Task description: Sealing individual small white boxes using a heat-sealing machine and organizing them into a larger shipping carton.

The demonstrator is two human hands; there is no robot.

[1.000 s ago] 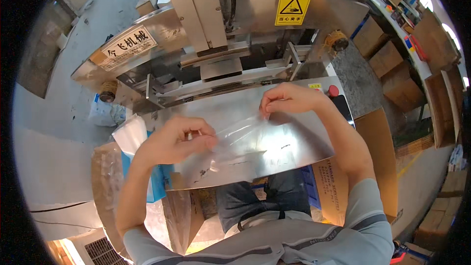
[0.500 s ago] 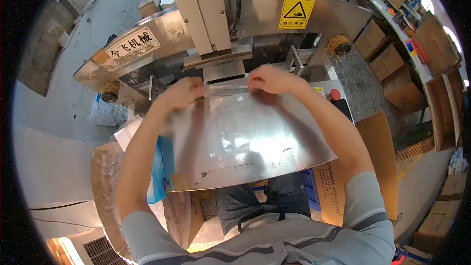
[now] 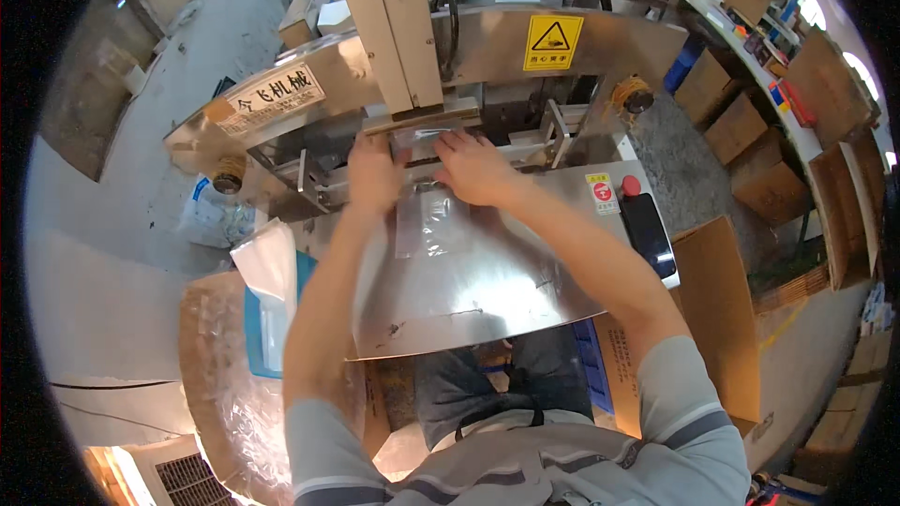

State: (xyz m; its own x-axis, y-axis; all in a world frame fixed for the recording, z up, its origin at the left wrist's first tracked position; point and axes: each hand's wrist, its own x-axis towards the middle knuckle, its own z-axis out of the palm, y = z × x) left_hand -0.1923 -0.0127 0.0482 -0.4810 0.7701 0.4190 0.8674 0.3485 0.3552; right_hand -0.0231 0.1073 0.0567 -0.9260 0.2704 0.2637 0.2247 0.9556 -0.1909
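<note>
A clear plastic bag [image 3: 433,225] lies on the shiny metal worktop [image 3: 469,290], its far end reaching under the press bar [image 3: 422,120] of a machine. My left hand [image 3: 375,171] is at the bag's left edge, close to the bar; its fingers are smeared by motion. On the right side of the bag, my right hand [image 3: 473,169] rests with fingers stretched out flat over the plastic. What, if anything, lies inside the bag is too faint to make out.
A red button [image 3: 631,186] and a black phone-like slab [image 3: 647,232] sit at the worktop's right end. To the left stands a blue bin [image 3: 258,319] with white sheets in it, beside a carton lined with clear plastic [image 3: 234,384]. An open cardboard box [image 3: 717,319] is at right.
Both hands have moved slightly closer together, up to the press bar. The plastic that was lifted between them now lies on the worktop. My right hand's fingers have flattened out.
</note>
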